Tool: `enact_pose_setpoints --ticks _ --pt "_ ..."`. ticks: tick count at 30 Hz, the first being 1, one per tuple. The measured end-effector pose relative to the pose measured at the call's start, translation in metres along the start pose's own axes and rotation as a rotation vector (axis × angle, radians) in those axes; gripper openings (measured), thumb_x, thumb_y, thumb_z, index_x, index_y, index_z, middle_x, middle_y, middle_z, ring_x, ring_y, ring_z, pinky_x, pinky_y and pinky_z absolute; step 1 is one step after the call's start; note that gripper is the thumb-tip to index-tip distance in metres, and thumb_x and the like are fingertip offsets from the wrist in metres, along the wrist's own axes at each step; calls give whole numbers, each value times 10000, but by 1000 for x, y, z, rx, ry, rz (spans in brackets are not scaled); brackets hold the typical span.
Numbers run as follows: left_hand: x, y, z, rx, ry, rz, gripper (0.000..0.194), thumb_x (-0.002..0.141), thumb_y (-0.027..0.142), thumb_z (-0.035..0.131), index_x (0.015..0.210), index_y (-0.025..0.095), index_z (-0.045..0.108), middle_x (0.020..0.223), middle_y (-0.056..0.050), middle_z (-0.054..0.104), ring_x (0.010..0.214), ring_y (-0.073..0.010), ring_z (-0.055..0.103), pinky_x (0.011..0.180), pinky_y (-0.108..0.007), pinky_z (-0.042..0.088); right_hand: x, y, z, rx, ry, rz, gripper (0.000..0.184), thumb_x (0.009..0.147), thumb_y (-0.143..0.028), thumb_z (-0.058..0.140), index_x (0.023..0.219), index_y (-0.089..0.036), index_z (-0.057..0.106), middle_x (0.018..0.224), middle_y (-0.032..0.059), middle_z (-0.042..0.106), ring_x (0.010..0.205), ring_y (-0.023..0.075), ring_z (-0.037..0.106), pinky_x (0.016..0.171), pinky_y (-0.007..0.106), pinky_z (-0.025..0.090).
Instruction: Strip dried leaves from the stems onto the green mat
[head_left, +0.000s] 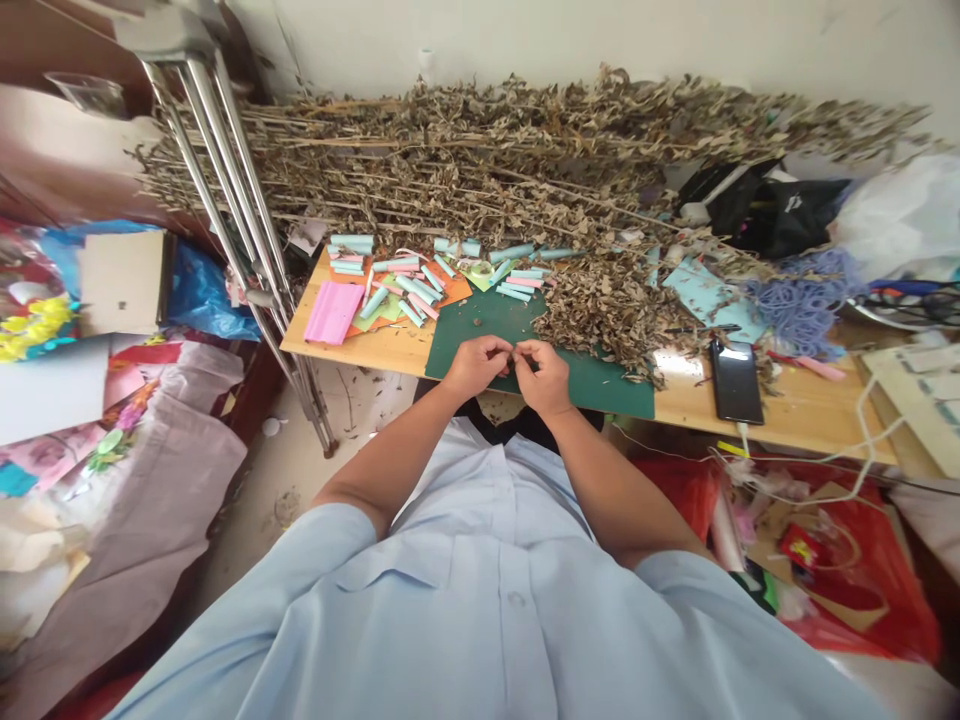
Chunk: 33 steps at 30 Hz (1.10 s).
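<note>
Left hand [472, 367]: fingers [502, 351] pinched closed on something small, too hidden to tell.
Right hand [544, 381]: fingers [525, 351] pinched on the same spot.
Rolled: paper tubes [409, 287] on the desk [360, 345].
Remaining: dried leaves [607, 312], heaped.

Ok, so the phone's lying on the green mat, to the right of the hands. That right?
Not quite: the head view shows the phone on the bare wooden tabletop, off the green mat. It is to the right of the left hand and right hand, as you said.
</note>
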<state>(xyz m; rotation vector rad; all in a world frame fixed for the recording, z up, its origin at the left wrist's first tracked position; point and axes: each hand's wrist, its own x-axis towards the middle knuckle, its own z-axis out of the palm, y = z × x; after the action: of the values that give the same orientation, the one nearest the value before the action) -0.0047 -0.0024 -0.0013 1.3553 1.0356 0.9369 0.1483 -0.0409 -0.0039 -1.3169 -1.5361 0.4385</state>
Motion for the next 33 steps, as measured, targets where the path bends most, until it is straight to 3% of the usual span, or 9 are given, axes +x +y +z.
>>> enact_pose_setpoints --ticks 8,20,28,33 --pt "-2 8 -1 -40 5 -35 138 788 143 642 908 130 710 659 3 690 566 -96 664 579 -195 554 2 -1 -2 56 -7 61 173 917 -360 619 1004 -215 656 899 58 747 784 190 705 787 359 600" --pt "1 7 -2 -81 -15 -26 117 826 200 663 916 127 648 667 -6 682 600 -113 685 592 -210 555 4 8 3 113 124 150 200 896 -371 653 1017 -213 636 889 54 748 802 198 715 787 368 597" --pt "0 8 -2 -59 -15 -17 102 820 210 660 895 141 645 656 9 667 594 -107 676 595 -206 550 1 4 0 42 15 21 173 927 -348 620 1040 -229 676 968 64 764 858 206 729 831 379 596" --pt "-2 9 -1 7 -27 15 81 814 179 619 869 146 669 681 5 678 612 -104 675 608 -203 548 1 4 0 41 14 27 191 915 -346 633 1061 -226 661 932 56 759 816 197 724 792 364 602"
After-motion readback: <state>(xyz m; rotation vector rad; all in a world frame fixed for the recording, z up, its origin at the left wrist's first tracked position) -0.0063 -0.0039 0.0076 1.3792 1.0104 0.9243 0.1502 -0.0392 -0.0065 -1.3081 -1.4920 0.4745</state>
